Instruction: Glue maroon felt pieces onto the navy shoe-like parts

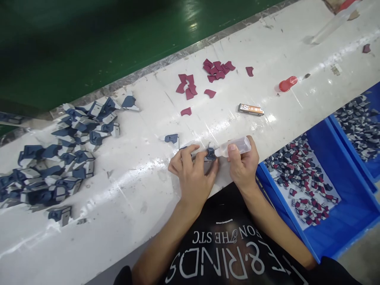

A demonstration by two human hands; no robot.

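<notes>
Low on the table, my left hand (191, 170) pinches a small dark blue and grey plastic part (211, 153) between thumb and finger. My right hand (244, 162) is wrapped round a clear squeeze bottle (239, 146), tilted so its nozzle points left at the blue part. Whether the nozzle touches the part I cannot tell. Another blue and grey part (171, 138) lies just beyond my left fingers. Several flat maroon pieces (218, 71) are scattered farther back, with one maroon piece (186, 111) nearer my hands.
A heap of blue and grey parts (68, 154) covers the table's left. An orange and silver box-like item (251, 109) and a red cap-like object (287, 84) lie to the right. Blue bins (353, 225) of parts stand below the right edge; a translucent tube (334, 25) is far right.
</notes>
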